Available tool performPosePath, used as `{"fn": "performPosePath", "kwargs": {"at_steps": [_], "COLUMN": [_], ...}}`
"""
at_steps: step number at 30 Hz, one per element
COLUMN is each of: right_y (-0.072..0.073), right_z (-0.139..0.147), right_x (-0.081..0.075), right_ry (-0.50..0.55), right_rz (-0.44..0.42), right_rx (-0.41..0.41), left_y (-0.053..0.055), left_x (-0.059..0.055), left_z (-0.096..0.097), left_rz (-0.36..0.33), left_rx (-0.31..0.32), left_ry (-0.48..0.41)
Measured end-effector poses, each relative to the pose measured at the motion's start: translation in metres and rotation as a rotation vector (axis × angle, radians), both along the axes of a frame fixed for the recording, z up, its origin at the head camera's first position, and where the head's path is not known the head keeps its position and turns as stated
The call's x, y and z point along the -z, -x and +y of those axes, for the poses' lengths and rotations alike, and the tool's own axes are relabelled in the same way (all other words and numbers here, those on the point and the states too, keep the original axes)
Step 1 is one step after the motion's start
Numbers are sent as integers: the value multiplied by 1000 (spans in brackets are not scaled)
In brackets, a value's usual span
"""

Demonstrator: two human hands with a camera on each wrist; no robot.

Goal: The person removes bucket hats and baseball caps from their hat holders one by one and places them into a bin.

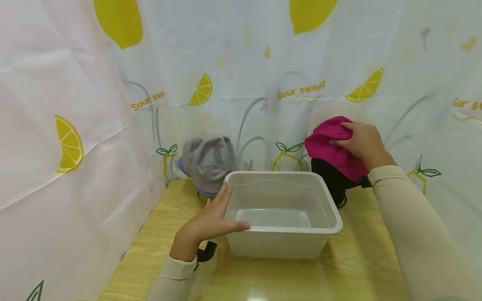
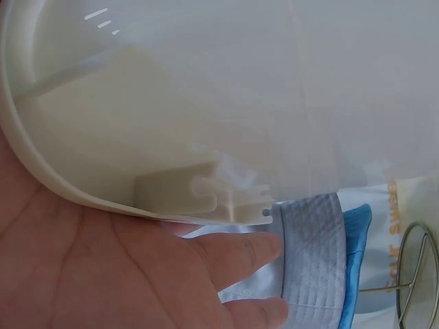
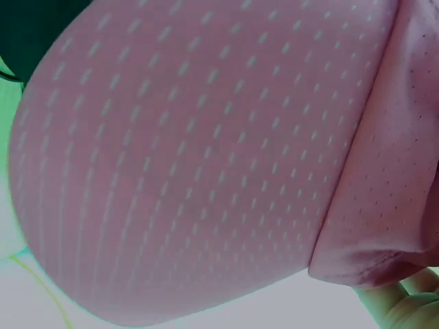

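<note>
My right hand (image 1: 365, 140) pinches the crown of a bright pink cap (image 1: 331, 142) at the back right. Rows of pale stitching run across the cap's brim (image 3: 192, 157) in the right wrist view, and fingertips (image 3: 405, 305) show at its crown's edge. Just under the pink cap is a black hat-like thing (image 1: 327, 177), partly covered by it. My left hand (image 1: 211, 223) rests on the left rim of a whitish plastic bin (image 1: 278, 244), thumb along the front and fingers straight up the side. The bin stands upright, and its visible floor is bare.
A grey bucket hat with blue lining (image 1: 211, 165) sits on a wire stand behind the bin's left corner. The wooden table (image 1: 150, 259) meets a lemon-print curtain (image 1: 248, 83) at the back; another curtain side (image 1: 56, 138) hangs along the left.
</note>
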State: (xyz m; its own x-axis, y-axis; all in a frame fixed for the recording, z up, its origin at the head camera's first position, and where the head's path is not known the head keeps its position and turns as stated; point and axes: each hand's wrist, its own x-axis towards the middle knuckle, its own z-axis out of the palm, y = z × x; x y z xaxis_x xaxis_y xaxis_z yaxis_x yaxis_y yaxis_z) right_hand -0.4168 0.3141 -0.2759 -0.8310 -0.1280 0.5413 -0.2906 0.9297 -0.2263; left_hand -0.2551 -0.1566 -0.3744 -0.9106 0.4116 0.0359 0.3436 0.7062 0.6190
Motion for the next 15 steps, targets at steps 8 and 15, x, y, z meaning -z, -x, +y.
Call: {"fn": "performPosePath", "kwargs": {"at_steps": [8,15], "right_y": [-8,-13], "right_z": [5,2], "right_x": [-19,-32], "right_ry": [49,47], "right_rz": [36,65], "right_rx": [32,33], "left_y": [2,2], "left_x": [2,3], "left_z": [0,-1], "left_rz": [10,8], "left_rx": [-1,-7], "left_ry": [10,16]}}
